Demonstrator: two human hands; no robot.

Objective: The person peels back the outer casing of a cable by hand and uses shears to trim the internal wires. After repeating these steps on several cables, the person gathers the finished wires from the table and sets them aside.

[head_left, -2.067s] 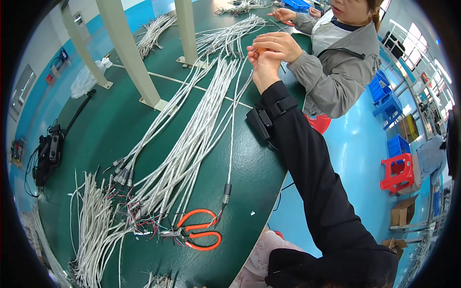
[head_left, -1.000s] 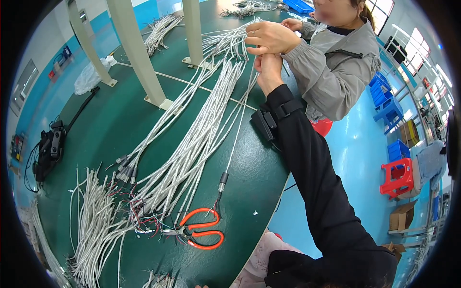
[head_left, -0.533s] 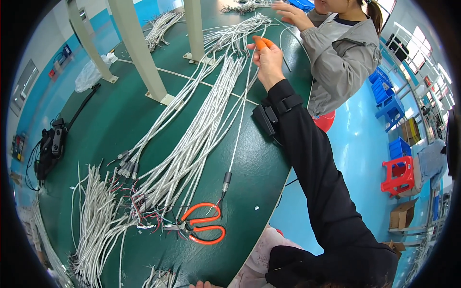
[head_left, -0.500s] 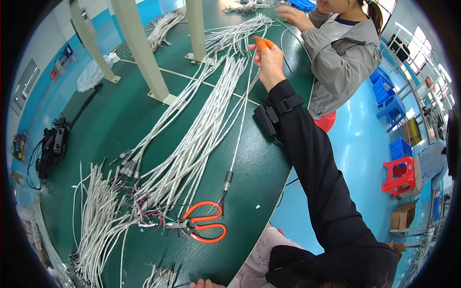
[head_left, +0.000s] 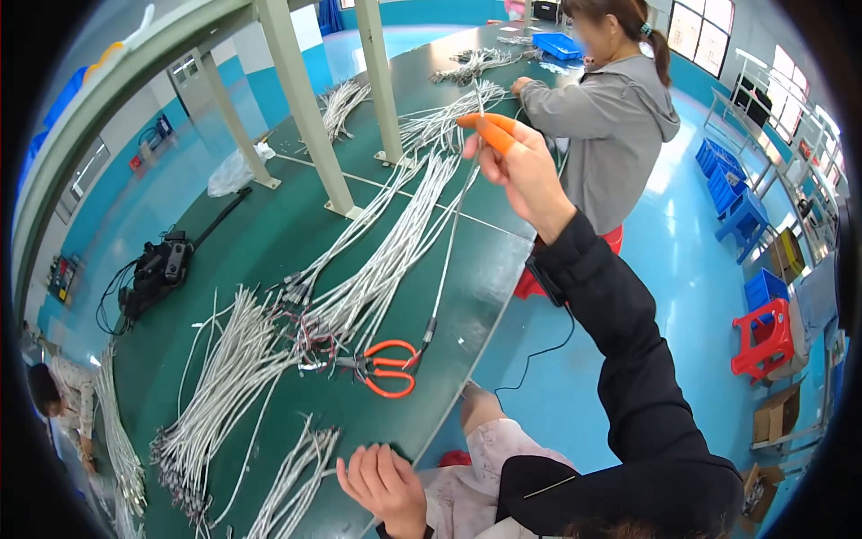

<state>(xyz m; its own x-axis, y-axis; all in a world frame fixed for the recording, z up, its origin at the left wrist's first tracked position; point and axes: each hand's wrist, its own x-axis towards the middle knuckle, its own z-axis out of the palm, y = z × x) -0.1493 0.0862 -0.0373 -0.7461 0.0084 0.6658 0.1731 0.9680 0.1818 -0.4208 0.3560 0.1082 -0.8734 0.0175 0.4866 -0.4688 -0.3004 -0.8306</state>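
My right hand (head_left: 516,166), with orange covers on its thumb and finger, is raised over the far part of the table. It pinches a thin white braided cable (head_left: 452,238). That cable runs down toward a dark connector (head_left: 430,329) with bare wire ends, beside the orange-handled scissors (head_left: 392,366). A long bundle of similar cables (head_left: 395,256) lies to its left. At the near table edge, my left hand (head_left: 382,485) has its fingers loosely spread and bent, next to a small cable bundle (head_left: 296,485). One cable end reaches its fingertips; its thumb is hidden.
Another large cable bundle (head_left: 224,373) covers the near left of the green table (head_left: 260,234). Beige metal posts (head_left: 301,108) rise from the table. A co-worker in a grey jacket (head_left: 597,112) sits at the far right. A black strapped device (head_left: 162,265) lies on the left.
The view has shifted. My left hand has come further into view beside the small bundle. My right hand still pinches the cable. The co-worker's raised hand has come down to the table.
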